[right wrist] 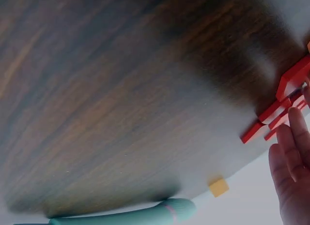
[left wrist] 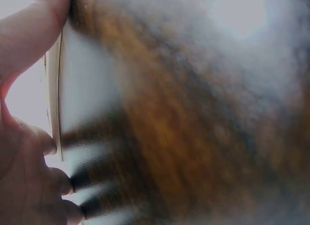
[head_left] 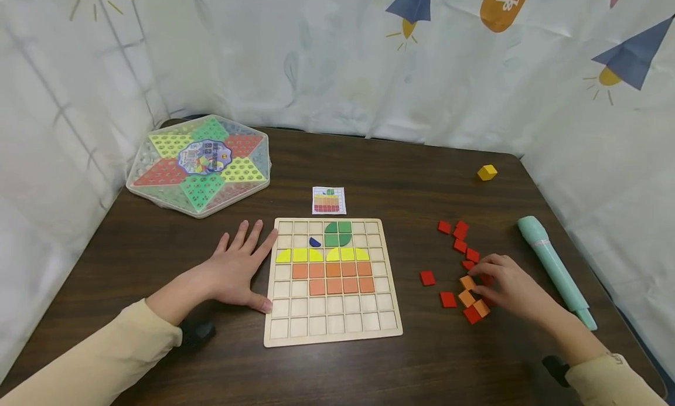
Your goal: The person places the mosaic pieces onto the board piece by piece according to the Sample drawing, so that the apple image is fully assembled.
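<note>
Left hand (head_left: 232,280) is resting fingers-spread, touching wooden grid board (head_left: 300,327); right hand (head_left: 510,284) is flanking orange square tile (head_left: 467,282), fingers bent, can't tell if pinching.

Grid board (head_left: 336,324) part-filled; red tiles (head_left: 448,300), orange tiles (head_left: 466,299) loose alongside.

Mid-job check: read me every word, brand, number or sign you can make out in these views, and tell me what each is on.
No text reads clearly.
Label on the game box: marks that look like lettering, too small and blurred to read.
Card beyond the board: a small coloured picture; no words can be made out.
Board and red squares: no lettering visible.
Curtain: printed pictures, no readable words.
</note>
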Motion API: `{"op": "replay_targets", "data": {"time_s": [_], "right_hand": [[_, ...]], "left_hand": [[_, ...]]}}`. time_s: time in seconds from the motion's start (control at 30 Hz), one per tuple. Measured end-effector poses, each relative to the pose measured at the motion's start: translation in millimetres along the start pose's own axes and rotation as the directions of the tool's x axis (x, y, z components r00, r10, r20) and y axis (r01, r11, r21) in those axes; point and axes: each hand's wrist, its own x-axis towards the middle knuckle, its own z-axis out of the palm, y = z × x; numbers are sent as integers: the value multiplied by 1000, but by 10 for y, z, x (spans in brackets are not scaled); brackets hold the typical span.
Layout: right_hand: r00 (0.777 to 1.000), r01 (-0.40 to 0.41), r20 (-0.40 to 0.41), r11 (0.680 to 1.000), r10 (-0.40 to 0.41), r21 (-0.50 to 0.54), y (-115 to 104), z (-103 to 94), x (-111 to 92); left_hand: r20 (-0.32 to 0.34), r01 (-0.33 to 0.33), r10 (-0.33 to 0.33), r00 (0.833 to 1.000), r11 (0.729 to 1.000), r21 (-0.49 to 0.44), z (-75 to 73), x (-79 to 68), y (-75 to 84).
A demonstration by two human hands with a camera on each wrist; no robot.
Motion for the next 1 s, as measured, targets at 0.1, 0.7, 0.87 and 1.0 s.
{"op": "replay_targets", "data": {"time_s": [0.1,0.7,0.87,1.0], "right_hand": [[1000,19,-13,1000,-19,-7,-22,4,23],[999,50,-2,999,-50,-2,-439,-7,533],[992,106,60,994,-108,40,-836,80,859],[982,165,80,985,-169,60,-1173,157,1101]], "left_hand": [[3,2,-2,1000,1000,-3,1,-7,-1],[10,20,-19,1000,1000,-6,-11,-27,-1],[10,10,-10,1000,1000,-8,-18,-51,25],[14,10,-10,1000,1000,-8,-26,-53,42]]}}
